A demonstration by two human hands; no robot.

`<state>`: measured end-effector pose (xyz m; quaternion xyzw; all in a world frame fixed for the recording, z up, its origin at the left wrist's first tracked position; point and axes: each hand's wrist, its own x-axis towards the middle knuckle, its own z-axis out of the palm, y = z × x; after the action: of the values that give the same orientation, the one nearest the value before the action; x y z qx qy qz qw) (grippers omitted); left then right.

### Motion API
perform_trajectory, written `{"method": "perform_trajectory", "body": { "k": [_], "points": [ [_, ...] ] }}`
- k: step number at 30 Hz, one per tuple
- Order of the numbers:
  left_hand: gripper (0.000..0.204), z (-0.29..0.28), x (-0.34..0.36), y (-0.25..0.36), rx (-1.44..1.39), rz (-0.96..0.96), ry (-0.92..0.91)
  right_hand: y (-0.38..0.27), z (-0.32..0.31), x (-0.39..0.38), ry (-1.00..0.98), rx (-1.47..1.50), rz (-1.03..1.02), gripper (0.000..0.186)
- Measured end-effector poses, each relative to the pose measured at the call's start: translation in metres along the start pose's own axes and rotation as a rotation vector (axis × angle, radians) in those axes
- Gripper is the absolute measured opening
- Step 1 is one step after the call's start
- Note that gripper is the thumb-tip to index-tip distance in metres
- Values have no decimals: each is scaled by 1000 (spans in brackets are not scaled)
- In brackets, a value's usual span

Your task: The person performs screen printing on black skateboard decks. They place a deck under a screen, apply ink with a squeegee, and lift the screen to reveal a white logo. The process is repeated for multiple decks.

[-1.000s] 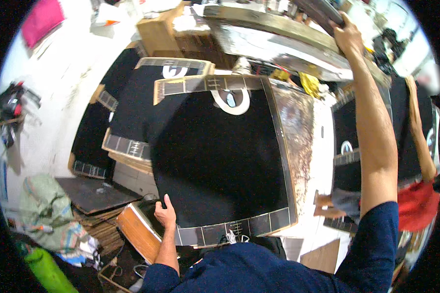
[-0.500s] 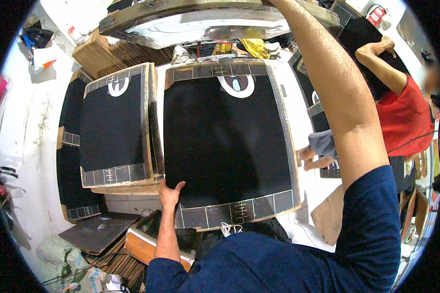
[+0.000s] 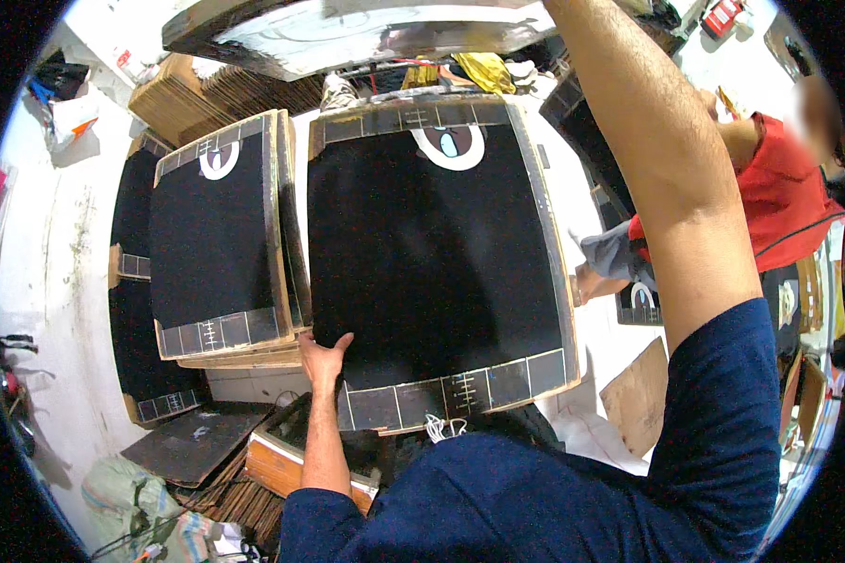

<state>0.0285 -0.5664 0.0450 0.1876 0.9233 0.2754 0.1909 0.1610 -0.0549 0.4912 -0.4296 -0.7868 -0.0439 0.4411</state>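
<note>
In front of me lies a large board with a black panel (image 3: 422, 253) and taped, ruled strips at both ends. A white ring with a brown and pale blue centre, like a cartoon eye (image 3: 451, 148), is printed near its far end. My left hand (image 3: 323, 360) grips the board's near left edge, its thumb over the top and its fingers at the side, partly hidden. My right arm reaches up and forward past the view's upper edge, so the right hand is out of sight. Beside that arm, a wooden-framed printing screen (image 3: 347, 38) is raised above the board's far end.
Left of the board, similar black boards (image 3: 216, 244) are stacked, the top one with the same eye print. Stacked brown sheets (image 3: 174, 98) stand behind. A dark flat panel (image 3: 197, 441) and a wooden box (image 3: 286, 460) lie near left. A co-worker in red (image 3: 789, 206) is at right.
The printing screen has shifted slightly left and up, and my right hand has gone out of view. The co-worker has changed posture. My left hand stays at the board's edge.
</note>
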Motion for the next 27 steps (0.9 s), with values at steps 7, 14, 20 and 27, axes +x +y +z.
{"method": "perform_trajectory", "body": {
  "k": [7, 14, 20, 27],
  "points": [
    [102, 24, 15, -25, 197, -22, -64, -2, -11, -13, -24, 38, 4, 37],
    [54, -18, 19, 144, -557, 378, 55, 28, 0, -136, 168, 54, -243, 32],
    [78, -30, -16, 220, -1664, -21, -269, 44, 1, -321, 116, 138, -211, 32],
    [76, 56, 0, 126, -1014, -662, -252, 111, 110, -352, -299, 47, -156, 33]
  ]
}}
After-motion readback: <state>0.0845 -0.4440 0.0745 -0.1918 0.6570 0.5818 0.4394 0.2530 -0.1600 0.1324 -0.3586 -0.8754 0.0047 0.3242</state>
